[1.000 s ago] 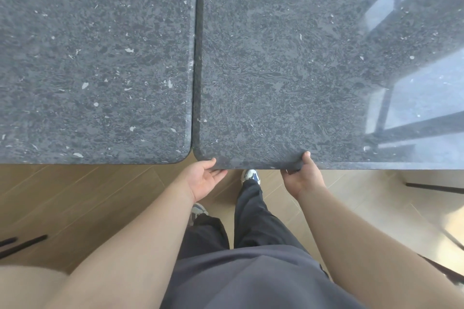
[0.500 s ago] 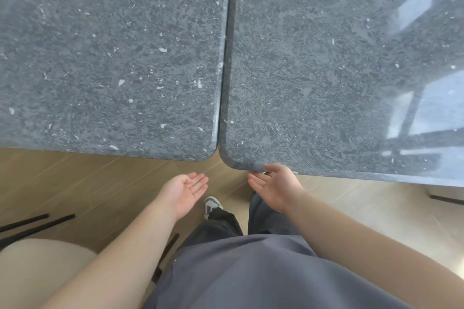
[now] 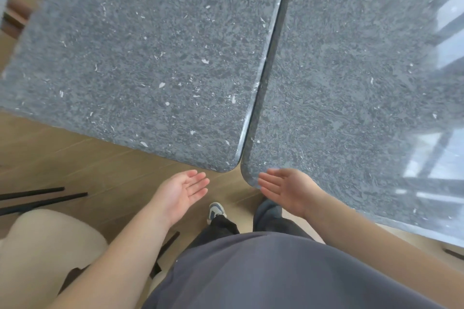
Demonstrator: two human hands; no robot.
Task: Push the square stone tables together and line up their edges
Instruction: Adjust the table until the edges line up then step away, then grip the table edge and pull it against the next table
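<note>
Neither grip held anything: the left hand [image 3: 182, 189] hung palm-up with fingers straight over the wooden floor [image 3: 75, 158], just below the rounded near corner of the left stone desk [image 3: 140, 57]. The right hand [image 3: 288, 189], equally open, lay in front of the near corner of the right stone desk [image 3: 351, 83]; contact could not be told. A shoe [image 3: 215, 211] showed between the hands. Farther up, the two desks met along a narrow dark seam [image 3: 270, 63] running toward the upper right of the frame.
</note>
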